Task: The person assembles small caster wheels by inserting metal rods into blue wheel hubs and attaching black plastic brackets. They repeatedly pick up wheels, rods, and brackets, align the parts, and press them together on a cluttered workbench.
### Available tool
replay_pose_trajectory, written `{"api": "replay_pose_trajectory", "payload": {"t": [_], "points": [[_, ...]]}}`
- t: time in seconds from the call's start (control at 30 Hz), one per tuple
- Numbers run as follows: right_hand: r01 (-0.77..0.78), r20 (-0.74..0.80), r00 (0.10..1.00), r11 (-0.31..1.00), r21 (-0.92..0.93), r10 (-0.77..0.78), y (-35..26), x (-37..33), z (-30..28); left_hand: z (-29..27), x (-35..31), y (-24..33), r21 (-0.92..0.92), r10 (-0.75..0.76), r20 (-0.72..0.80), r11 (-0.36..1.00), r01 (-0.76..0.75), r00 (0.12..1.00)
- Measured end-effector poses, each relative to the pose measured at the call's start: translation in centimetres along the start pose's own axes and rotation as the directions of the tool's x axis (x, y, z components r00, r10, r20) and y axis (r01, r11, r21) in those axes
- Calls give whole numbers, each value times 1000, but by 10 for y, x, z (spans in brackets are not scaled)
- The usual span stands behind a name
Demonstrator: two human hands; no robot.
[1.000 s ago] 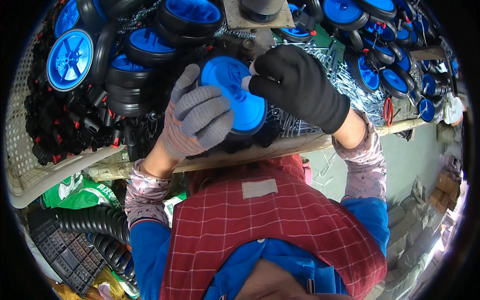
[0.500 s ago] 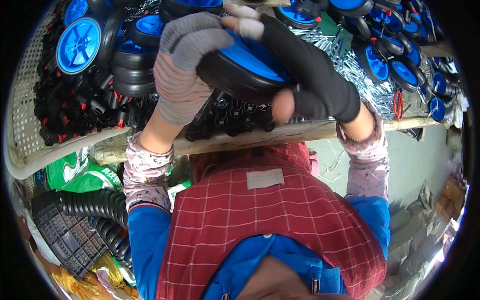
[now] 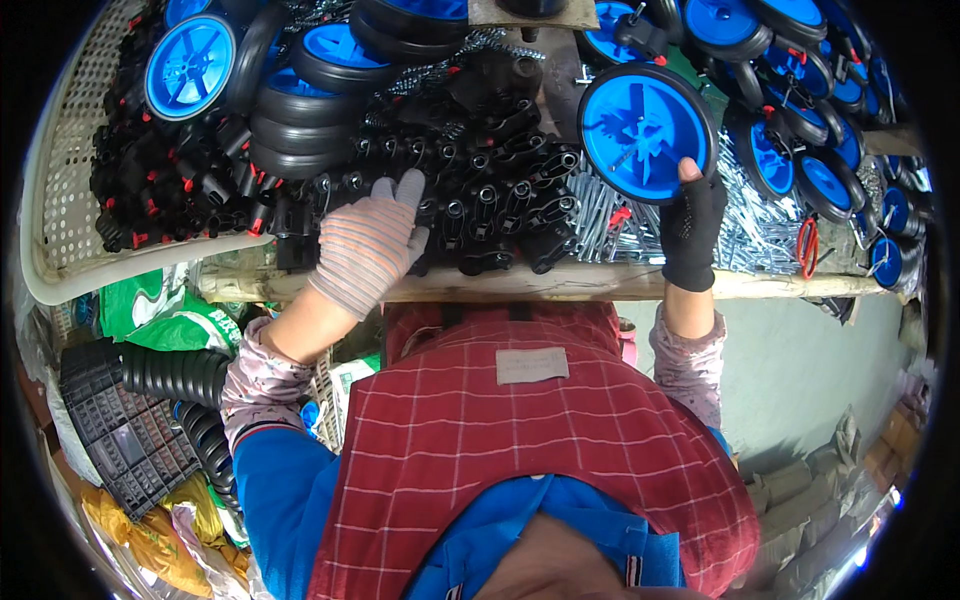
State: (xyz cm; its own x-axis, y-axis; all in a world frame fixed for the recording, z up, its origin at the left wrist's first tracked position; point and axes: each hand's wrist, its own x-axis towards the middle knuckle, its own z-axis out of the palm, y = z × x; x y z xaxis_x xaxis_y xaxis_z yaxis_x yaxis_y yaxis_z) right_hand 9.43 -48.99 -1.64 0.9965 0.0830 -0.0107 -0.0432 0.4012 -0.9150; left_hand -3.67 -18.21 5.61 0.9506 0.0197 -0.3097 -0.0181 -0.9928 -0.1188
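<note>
Right hand (image 3: 693,225) is clamping the blue-centred wheel (image 3: 645,130) by its lower-right rim | wheel is sitting up-left of that grip — over steel pins (image 3: 745,228), blue face showing | left hand (image 3: 362,248), farther off, is hovering spread — seemingly empty — near black plastic clips (image 3: 456,215)
</note>
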Motion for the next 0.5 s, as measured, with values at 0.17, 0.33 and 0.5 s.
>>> {"api": "replay_pose_trajectory", "payload": {"t": [0.17, 0.33, 0.5], "points": [[65, -37, 997, 989, -135, -71, 19, 10, -23, -15, 22, -12, -520, 43, -203, 842, -145, 978], [346, 86, 936, 849, -399, -342, 56, 49, -29, -34, 102, 10, -942, 143, -89, 311, -130, 986], [619, 310, 732, 402, -674, -607, 58, 56, -8, -35, 157, 34, -804, -172, -214, 590, -73, 962]]}}
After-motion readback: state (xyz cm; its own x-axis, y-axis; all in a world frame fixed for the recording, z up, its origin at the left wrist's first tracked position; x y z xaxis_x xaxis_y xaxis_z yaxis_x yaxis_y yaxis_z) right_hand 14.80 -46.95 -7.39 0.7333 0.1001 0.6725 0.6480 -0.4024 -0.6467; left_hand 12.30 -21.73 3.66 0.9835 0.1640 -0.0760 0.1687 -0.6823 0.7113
